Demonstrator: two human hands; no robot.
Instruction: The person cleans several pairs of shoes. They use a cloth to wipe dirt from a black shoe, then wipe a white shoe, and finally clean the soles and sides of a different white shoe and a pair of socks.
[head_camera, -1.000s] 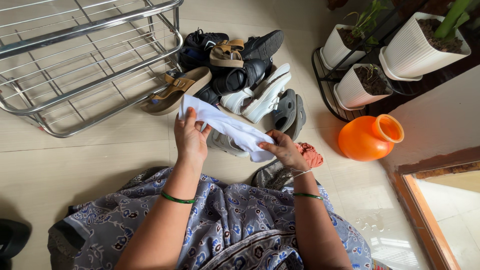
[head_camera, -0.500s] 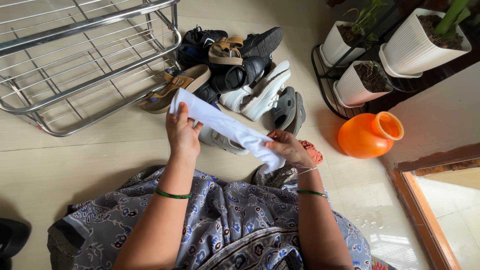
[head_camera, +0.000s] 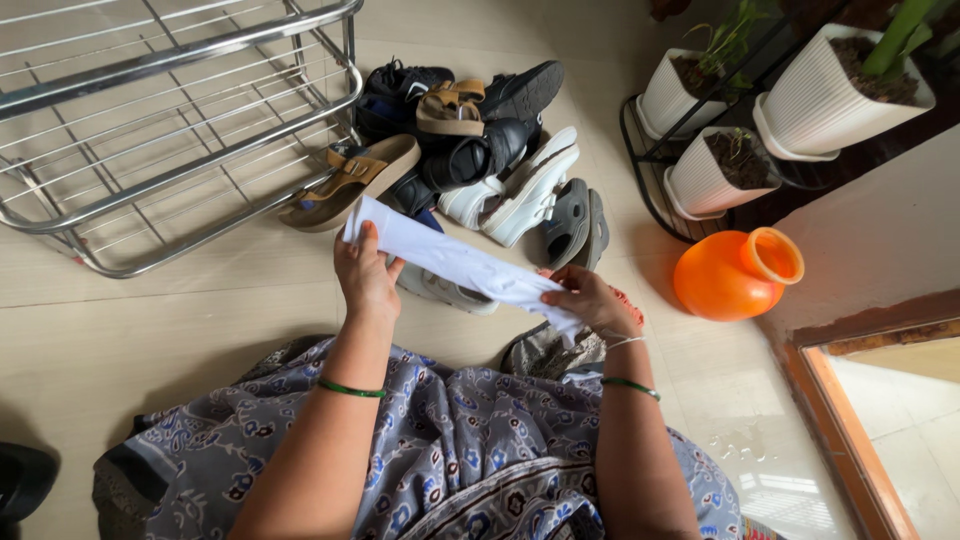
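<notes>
Compared with a second ago, the white cloth (head_camera: 455, 262) sits higher and flatter in the frame, pulled out into a longer strip running from centre-left down to centre-right; both hands have drifted apart slightly, so the work reads as stretching or straightening the cloth, not yet using it on anything. Left hand (head_camera: 365, 282) grips the upper left end, fingers curled together over the edge with the thumb underneath. Right hand (head_camera: 592, 302) pinches the lower right end between thumb and fingertips, the remaining fingers folded in. The cloth hangs over the floor (head_camera: 150, 320) just in front of the lap, above a light shoe partly hidden beneath it. Behind it, upper centre, the shoe pile (head_camera: 470, 140) looks unmoved: tan sandals, black shoes, white sneakers, grey slip-ons. Metal shoe rack (head_camera: 170, 120) lies at upper left. Orange pot (head_camera: 735, 278) at right, white planters (head_camera: 780, 110) at upper right. Green bangles on both wrists.
</notes>
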